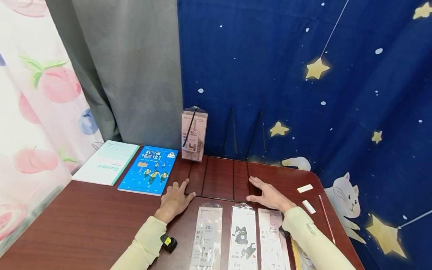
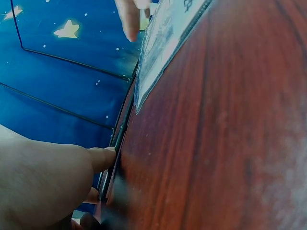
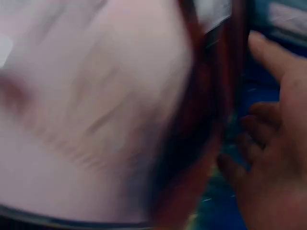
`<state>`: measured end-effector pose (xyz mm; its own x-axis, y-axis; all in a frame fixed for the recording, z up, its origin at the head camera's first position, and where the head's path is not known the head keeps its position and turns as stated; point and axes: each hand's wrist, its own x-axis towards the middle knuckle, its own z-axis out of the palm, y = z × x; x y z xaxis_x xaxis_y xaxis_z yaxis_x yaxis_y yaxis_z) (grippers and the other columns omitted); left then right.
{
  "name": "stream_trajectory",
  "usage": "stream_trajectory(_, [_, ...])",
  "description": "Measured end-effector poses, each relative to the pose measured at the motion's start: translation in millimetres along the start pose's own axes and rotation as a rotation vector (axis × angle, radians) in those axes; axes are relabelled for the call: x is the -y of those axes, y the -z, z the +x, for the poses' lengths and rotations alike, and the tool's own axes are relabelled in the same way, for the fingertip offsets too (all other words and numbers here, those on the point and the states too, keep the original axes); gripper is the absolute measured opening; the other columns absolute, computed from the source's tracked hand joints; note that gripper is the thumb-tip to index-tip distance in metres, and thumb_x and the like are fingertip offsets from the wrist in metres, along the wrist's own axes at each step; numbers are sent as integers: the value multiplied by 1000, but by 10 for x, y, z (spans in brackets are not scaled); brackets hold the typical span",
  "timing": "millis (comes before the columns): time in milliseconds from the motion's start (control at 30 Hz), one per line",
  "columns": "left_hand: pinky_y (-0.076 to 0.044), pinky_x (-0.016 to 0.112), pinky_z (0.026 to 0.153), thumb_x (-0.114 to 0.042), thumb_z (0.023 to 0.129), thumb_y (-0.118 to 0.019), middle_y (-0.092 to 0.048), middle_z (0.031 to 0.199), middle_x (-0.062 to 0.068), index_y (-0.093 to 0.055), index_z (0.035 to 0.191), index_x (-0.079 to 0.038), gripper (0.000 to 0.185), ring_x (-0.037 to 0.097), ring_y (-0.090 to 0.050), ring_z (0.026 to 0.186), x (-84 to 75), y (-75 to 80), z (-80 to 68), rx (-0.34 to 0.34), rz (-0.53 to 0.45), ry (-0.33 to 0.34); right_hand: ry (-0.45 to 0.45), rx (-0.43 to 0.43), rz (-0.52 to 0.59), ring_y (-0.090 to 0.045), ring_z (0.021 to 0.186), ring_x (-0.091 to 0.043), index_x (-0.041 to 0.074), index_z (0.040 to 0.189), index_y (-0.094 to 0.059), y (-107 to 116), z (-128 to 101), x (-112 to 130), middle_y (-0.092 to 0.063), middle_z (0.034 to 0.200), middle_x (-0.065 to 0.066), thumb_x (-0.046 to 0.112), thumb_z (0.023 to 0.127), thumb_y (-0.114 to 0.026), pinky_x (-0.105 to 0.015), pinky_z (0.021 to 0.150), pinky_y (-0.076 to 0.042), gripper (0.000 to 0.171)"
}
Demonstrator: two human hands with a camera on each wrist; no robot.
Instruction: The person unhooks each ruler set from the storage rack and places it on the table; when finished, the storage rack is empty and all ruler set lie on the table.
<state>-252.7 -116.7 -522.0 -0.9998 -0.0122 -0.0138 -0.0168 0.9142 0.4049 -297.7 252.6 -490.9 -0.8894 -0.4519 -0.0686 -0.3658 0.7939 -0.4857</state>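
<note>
A black wire rack (image 1: 233, 176) with tall hooks stands at the back of the table. My left hand (image 1: 174, 201) lies at its left front corner, fingers spread, and in the left wrist view the thumb (image 2: 103, 158) touches the rack's front bar. At the right side of the rack is my right hand (image 1: 270, 195), its fingers extended and holding nothing. A packaged ruler set (image 1: 194, 135) hangs from the left hook. Flat in front of the rack lie a pink ruler pack (image 1: 206, 238), a white cat-printed pack (image 1: 242, 236) and another pink pack (image 1: 271, 236), partly under the right forearm.
On the left lie a blue book (image 1: 148, 170) and a pale notebook (image 1: 106, 163). Two white erasers (image 1: 305, 188) and a red pencil (image 1: 326, 219) are near the right edge. A yellow-edged item (image 1: 300, 255) shows beside the right sleeve. Curtains (image 1: 243, 48) hang behind the table.
</note>
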Motion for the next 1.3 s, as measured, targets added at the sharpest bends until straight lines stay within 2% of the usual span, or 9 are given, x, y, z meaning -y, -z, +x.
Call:
stream_trajectory(133, [-56, 56, 77, -49, 101, -63, -53, 135, 25, -44, 158, -17, 68, 41, -55, 115, -8, -2, -10, 8, 2, -5, -7, 113, -5, -15, 161, -36, 10, 165, -26, -80, 55, -202, -18, 174, -14, 57, 92, -72, -61, 124, -26, 98])
stream_trajectory(500, [-56, 55, 74, -46, 101, -63, -54, 132, 26, -45, 157, -15, 67, 40, -55, 111, -17, 42, 9, 13, -2, -11, -31, 135, -38, -22, 160, -36, 10, 164, -28, -51, 109, -184, -22, 173, -13, 59, 91, -72, -61, 123, -28, 98])
stream_trajectory(700, [-54, 62, 92, -43, 101, -65, -55, 138, 30, -45, 156, -8, 68, 45, -60, 118, 29, 138, 83, 55, -88, -34, -41, 148, -50, -24, 159, -35, 9, 163, -30, -43, 120, -165, -24, 172, -13, 60, 90, -73, -58, 123, -30, 99])
stream_trajectory(800, [-55, 55, 89, -38, 102, -65, -60, 126, 26, -49, 151, -5, 62, 38, -63, 107, 66, 293, 212, 45, -193, -74, -44, 144, -49, -25, 159, -33, 9, 163, -31, -44, 128, -154, -25, 172, -12, 59, 90, -74, -56, 124, -30, 98])
stream_trajectory(933, [-51, 36, 72, -29, 102, -68, -61, 102, 13, -63, 136, -3, 44, 24, -58, 87, 164, 569, 483, -100, -340, -191, -44, 136, -50, -27, 159, -34, 9, 162, -33, -42, 141, -145, -26, 171, -13, 58, 89, -75, -57, 123, -31, 97])
stream_trajectory(1000, [-50, 34, 73, -27, 101, -69, -63, 102, 11, -66, 130, -4, 37, 24, -60, 89, 236, 698, 628, -194, -426, -218, -43, 135, -53, -28, 158, -34, 10, 162, -34, -40, 145, -140, -27, 171, -12, 58, 89, -75, -57, 123, -31, 97])
stream_trajectory(1067, [-52, 37, 79, -32, 102, -68, -64, 111, 12, -65, 132, -8, 39, 26, -63, 99, 299, 809, 759, -244, -513, -208, -44, 137, -57, -28, 158, -34, 10, 162, -34, -38, 147, -136, -27, 171, -12, 58, 89, -75, -57, 123, -31, 97])
stream_trajectory(1200, [-52, 51, 97, -45, 101, -66, -61, 135, 16, -56, 144, -14, 54, 33, -60, 125, 395, 970, 976, -202, -681, -174, -46, 137, -63, -29, 158, -33, 10, 162, -35, -37, 144, -137, -28, 171, -12, 58, 89, -75, -56, 123, -32, 97])
stream_trajectory(1300, [-48, 57, 107, -47, 100, -66, -58, 143, 15, -52, 147, -17, 58, 33, -55, 135, 449, 1031, 1085, -156, -744, -155, -44, 141, -71, -29, 158, -33, 9, 162, -35, -39, 146, -141, -28, 171, -12, 58, 89, -75, -56, 123, -32, 97])
